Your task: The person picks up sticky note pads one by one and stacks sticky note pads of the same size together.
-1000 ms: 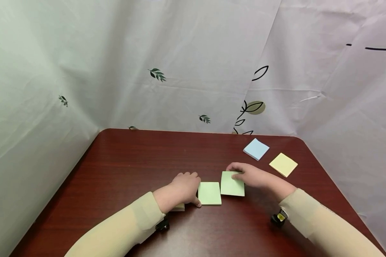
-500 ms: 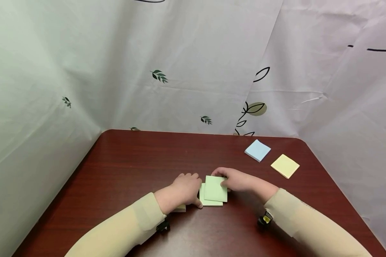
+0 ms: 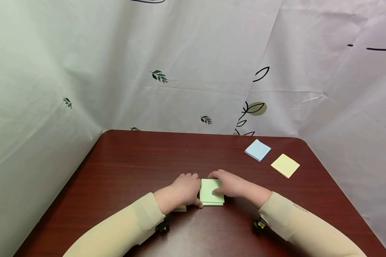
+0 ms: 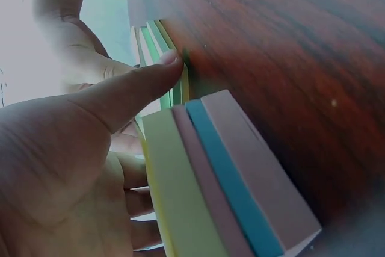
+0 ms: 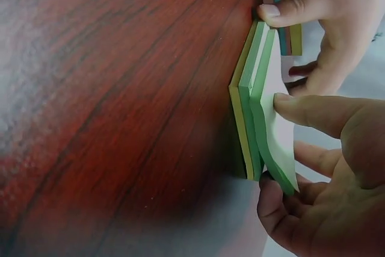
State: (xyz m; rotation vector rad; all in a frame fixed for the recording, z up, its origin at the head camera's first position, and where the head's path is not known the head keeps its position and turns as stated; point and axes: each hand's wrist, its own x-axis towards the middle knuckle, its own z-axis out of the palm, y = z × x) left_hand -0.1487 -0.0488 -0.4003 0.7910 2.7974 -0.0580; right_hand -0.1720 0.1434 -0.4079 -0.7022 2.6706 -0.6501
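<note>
My right hand (image 3: 228,184) pinches a light green sticky note pad (image 3: 207,191), thumb on its top face and fingers at its far edge. Under it sit another green pad (image 5: 246,97) and a yellow one (image 5: 240,133), with a narrow gap between held pad and stack in the right wrist view. My left hand (image 3: 184,189) stays at the stack's left side, its straight thumb touching the near corner and its fingertips partly hidden. Beside and beneath that hand stands a second stack of pads (image 4: 219,179), in yellow, pink and blue layers, mostly covered in the head view.
A blue sticky note pad (image 3: 258,150) and a pale yellow one (image 3: 285,166) lie at the back right of the dark red wooden table (image 3: 141,153). White patterned sheeting (image 3: 186,64) hangs around the back and sides of the table.
My right hand has carried the green pad leftward from beside the stack to over it, and the pad now nearly lines up with those below. The left hand has stayed in place.
</note>
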